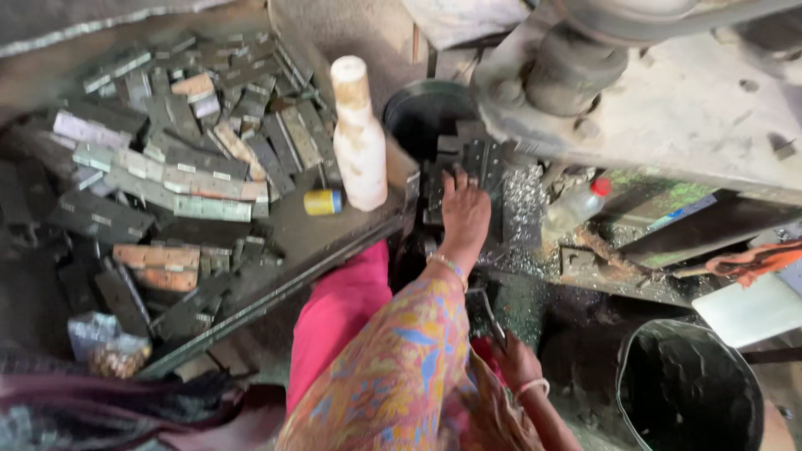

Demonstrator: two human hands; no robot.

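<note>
Many hinges (180, 179) w/ white bottle (357, 138) beside left hand (464, 213), flat on metal plate (480, 163).

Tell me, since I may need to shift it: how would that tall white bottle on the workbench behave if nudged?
The white bottle stands upright, tall and narrow with a slimmer neck, so it would probably tip rather than slide. Its surface looks smeared with grime, so it may be slippery. Hinge pieces and a small yellow container lie close by, so a fall would likely strike them.

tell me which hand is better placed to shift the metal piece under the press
Left, likely. The left hand already rests on the dark metal piece at the press, while the right hand sits low by the lap.
</note>
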